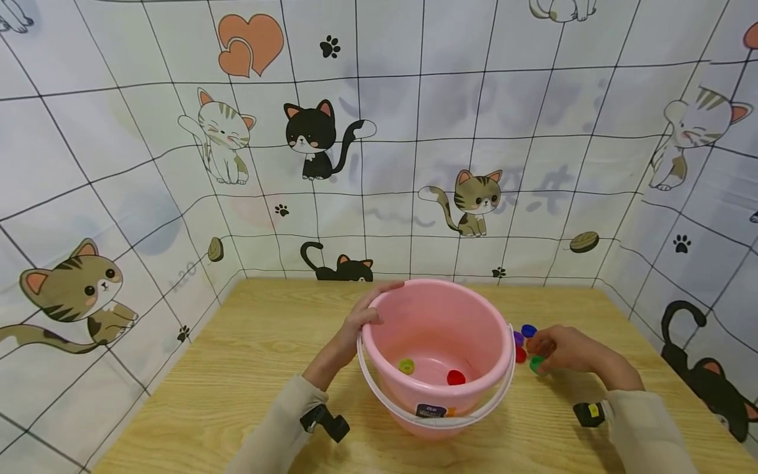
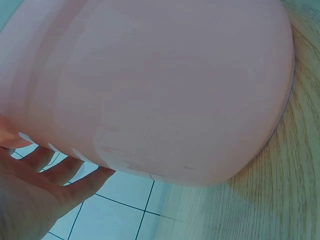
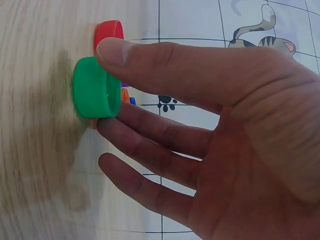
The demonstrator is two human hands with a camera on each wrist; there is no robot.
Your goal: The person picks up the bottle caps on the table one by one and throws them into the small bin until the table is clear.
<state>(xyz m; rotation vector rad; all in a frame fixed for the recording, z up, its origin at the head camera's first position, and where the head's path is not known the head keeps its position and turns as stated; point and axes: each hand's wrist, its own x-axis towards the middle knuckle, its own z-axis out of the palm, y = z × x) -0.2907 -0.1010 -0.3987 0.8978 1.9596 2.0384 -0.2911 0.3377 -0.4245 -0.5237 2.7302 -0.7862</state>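
A pink bucket (image 1: 438, 388) with a white handle (image 1: 408, 415) stands upright on the table. My left hand (image 1: 355, 322) grips its rim at the left, thumb over the edge and fingers along the outside. Inside the bucket lie a yellow-green cap (image 1: 406, 366) and a red cap (image 1: 456, 377). To the right of the bucket, my right hand (image 1: 571, 349) pinches a green bottle cap (image 3: 92, 89) between thumb and fingertips, low at the tabletop. Close by are a red cap (image 3: 108, 32), a blue cap (image 1: 529, 330) and a purple cap (image 1: 518, 338). An orange cap (image 3: 125, 94) is partly hidden by the hand.
The wood-grain table (image 1: 266, 368) meets a white grid-patterned wall covering (image 1: 391, 164) with cartoon cats at the back and both sides. Small black devices are strapped at the left wrist (image 1: 326, 421) and right wrist (image 1: 589, 414). The bucket's handle hangs down at the front.
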